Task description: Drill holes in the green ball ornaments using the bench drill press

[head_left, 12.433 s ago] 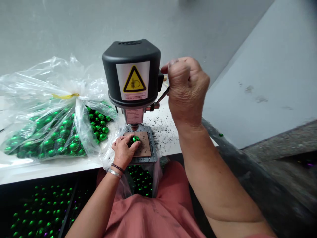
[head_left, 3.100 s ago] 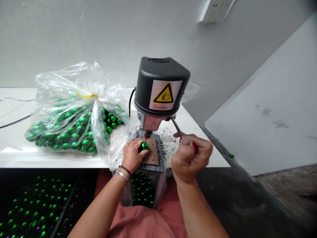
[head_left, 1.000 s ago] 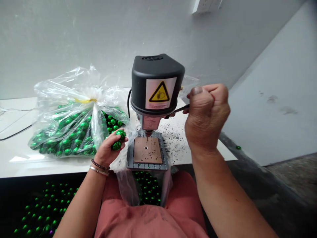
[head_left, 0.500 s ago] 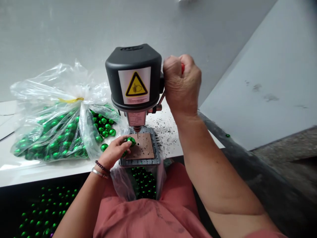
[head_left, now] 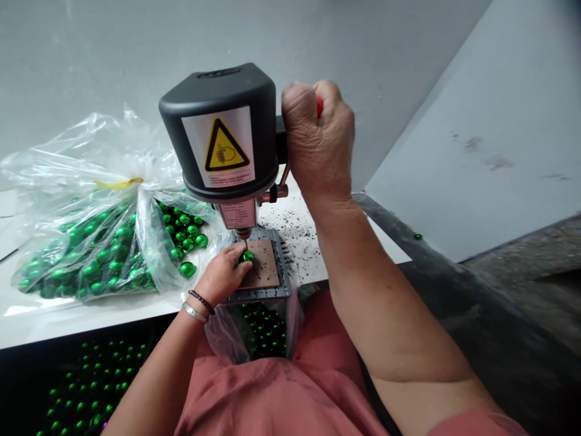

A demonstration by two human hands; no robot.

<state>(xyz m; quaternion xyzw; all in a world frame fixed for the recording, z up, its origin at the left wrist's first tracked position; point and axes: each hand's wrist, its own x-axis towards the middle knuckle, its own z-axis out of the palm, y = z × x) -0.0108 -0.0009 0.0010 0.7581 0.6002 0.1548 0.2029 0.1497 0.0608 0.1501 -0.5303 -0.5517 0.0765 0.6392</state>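
Observation:
A shiny green ball [head_left: 247,257] sits on the brown board [head_left: 265,272] under the bit of a black drill press [head_left: 218,133]. My left hand [head_left: 224,272] pinches the ball from the left, thumb in front and fingers behind. The thin bit [head_left: 246,244] comes down to the top of the ball. High on the machine's right side, my right hand [head_left: 320,136] is wrapped round a red handle knob [head_left: 320,107]. The board lies on the grey slotted base [head_left: 282,266] of the press.
A clear plastic bag [head_left: 91,236] of green balls, tied with yellow, lies at the left. Loose balls [head_left: 187,269] are beside it. Dark shavings litter the white table [head_left: 313,266]. An open bag of balls [head_left: 267,333] hangs below the base. More balls lie at lower left.
My left hand has brought the ball rightward to under the bit. My right hand keeps its hold on the knob. The view has shifted a little, with the press now further left.

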